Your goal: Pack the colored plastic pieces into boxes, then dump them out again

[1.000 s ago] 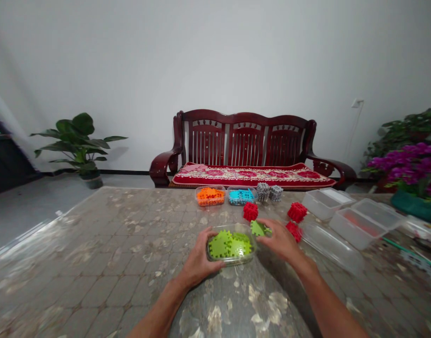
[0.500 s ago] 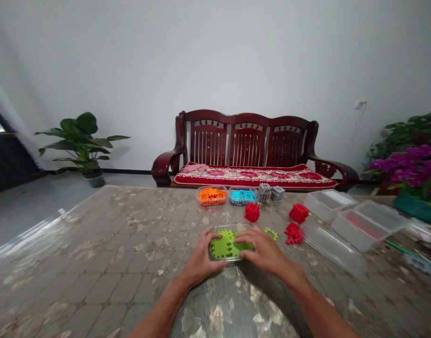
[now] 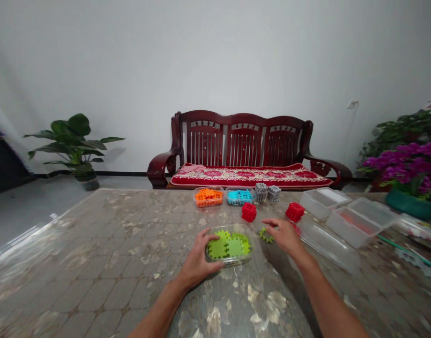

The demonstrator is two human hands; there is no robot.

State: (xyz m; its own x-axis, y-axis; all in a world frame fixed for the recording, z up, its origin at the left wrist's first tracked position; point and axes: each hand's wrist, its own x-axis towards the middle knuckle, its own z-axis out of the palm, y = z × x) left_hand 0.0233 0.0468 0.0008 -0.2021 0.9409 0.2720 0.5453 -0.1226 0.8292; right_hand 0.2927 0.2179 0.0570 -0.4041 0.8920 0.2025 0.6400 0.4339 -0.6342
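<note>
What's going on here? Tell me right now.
A person is working at a stone-patterned table. Their left hand holds a clear plastic tub of green interlocking plastic pieces. Their open right hand hovers beside a small green piece lying on the table, near a red cube of interlocked pieces. Tubs of orange pieces and blue pieces stand farther along.

view: head-worn camera | faces: forward and down | near: left hand, right hand, tabletop | far: wooden bench
</note>
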